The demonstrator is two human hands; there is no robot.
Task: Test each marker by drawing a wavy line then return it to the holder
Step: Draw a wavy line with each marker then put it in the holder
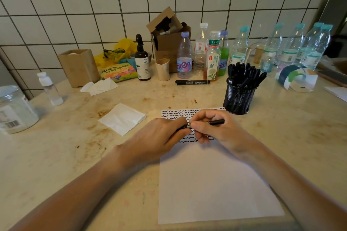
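On the far left of the counter (56, 146) stand one clear jar (16, 108) and one small white-capped bottle (49, 88), then one folded tissue (122, 118) lies nearer the middle. Over the top of the paper sheet (212, 184) the left hand (159, 135) grips one end of a black marker (216, 122), its fingers curled round it, and the right hand (212, 127) pinches the other part, so the marker is held level between both hands, just above the rows of wavy lines (180, 113). I cannot tell if the cap is coming off or going on.

I think the risk is this: if the cap releases with a jerk, the wet tip may mark the fingers or smear the lines below. Also the mesh holder (239, 97), standing just beside the paper at the right, is very full of black markers, too many to count, so pushing one more in carelessly could tip it.

One more marker (192, 82) lies alone behind the paper. Along the wall stand about ten plastic bottles, too crowded to count surely
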